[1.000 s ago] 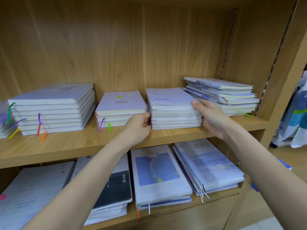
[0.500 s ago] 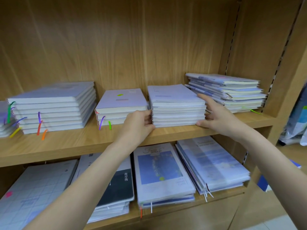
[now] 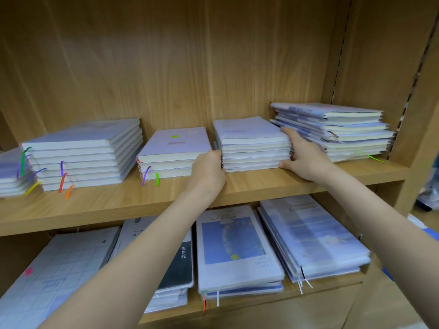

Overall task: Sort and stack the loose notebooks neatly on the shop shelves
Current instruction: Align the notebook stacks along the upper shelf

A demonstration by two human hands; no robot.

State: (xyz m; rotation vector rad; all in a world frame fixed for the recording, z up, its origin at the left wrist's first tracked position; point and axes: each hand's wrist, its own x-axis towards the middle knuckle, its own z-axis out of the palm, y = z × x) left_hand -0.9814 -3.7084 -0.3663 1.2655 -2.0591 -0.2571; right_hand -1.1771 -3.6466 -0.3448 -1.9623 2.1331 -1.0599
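Observation:
A neat stack of several pale lavender notebooks (image 3: 251,143) sits in the middle of the upper wooden shelf (image 3: 249,184). My left hand (image 3: 209,172) presses against the stack's left side, with the fingers curled at its front left corner. On the stack's right side my right hand (image 3: 306,160) lies flat, fingers stretched back along the edge and thumb at the bottom front corner. The stack is squeezed between both hands.
Right of it stands an uneven, fanned stack (image 3: 337,131). To the left are a three-notebook stack (image 3: 171,150), a taller stack with coloured ribbons (image 3: 80,153) and another at the frame edge (image 3: 11,172). The lower shelf (image 3: 237,309) holds several larger notebook piles.
Both hands stayed on the middle stack. My right hand shifted from the top right corner down along the stack's right side. The view moved slightly.

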